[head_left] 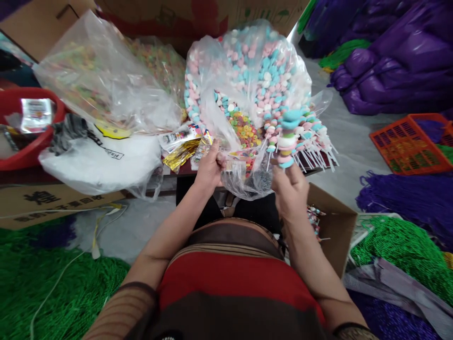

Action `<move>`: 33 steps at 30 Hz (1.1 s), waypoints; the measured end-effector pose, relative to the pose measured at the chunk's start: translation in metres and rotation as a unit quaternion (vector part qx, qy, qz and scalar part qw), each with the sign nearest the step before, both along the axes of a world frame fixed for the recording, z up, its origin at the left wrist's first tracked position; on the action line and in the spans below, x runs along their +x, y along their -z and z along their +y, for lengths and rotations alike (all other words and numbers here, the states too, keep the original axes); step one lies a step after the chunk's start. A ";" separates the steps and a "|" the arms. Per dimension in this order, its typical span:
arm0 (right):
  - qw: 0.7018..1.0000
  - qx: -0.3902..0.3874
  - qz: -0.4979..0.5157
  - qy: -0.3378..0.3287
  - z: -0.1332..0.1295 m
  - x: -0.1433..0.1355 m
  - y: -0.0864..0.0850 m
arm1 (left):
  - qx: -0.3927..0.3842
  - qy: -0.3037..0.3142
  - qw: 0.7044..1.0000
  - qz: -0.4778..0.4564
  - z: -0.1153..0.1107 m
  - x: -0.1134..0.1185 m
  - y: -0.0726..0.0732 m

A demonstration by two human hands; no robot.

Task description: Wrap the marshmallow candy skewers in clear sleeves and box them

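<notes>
The large clear bag of pink, blue and white candies (283, 61) stands on the bench (170, 175). In front of it, to its right, the right hand (290, 189) has its fingers closed around the lower end of an upright candy skewer (290, 134). The left hand (209, 169), in front and to the left, pinches the edge of a small clear packet (230, 158). Ring gummies (244, 130) lie at the big bag's near side, and a bunch of candy skewers on white sticks (313, 137) by its lower right. To its left are gold foil strips (181, 153), a white plastic bag (102, 163) and, farthest, a red basin (31, 156).
</notes>
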State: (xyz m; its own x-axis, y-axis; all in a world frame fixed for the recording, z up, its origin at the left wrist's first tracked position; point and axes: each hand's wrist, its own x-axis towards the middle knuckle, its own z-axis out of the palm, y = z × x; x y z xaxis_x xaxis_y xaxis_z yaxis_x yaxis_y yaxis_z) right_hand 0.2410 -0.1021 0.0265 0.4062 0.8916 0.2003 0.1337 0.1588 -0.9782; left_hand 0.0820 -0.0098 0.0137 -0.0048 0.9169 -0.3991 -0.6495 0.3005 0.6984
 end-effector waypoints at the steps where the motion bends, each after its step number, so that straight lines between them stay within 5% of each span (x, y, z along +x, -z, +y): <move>1: 0.999 -0.011 0.032 -0.014 -0.006 0.004 -0.002 | -0.008 -0.001 1.000 -0.019 0.002 -0.003 -0.002; 5: 0.992 -0.054 0.078 -0.087 -0.034 0.017 -0.005 | -0.014 -0.004 0.998 -0.058 0.007 -0.011 -0.005; 10: 0.978 -0.093 -0.082 -0.168 -0.053 0.022 -0.008 | 0.015 -0.010 0.999 -0.044 0.006 -0.008 -0.003; 16: 0.956 -0.083 -0.210 -0.187 -0.055 0.029 -0.015 | 0.043 -0.026 0.999 -0.005 -0.001 -0.003 -0.009; 22: 0.947 -0.124 -0.198 -0.221 -0.058 0.038 -0.016 | 0.080 -0.067 0.991 0.082 -0.004 -0.002 -0.007; 33: 0.971 -0.114 -0.174 -0.122 -0.056 0.041 -0.004 | 0.118 -0.064 0.980 0.145 0.002 -0.004 0.009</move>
State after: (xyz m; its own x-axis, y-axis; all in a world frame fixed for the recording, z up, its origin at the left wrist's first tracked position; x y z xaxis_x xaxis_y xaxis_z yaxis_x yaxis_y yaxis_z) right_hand 0.2820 -0.1579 0.0307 0.1213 0.9899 0.0738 0.4481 0.0117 -0.8939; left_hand 0.0780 -0.0079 0.0047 -0.2073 0.9682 -0.1403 -0.4346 0.0373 0.8999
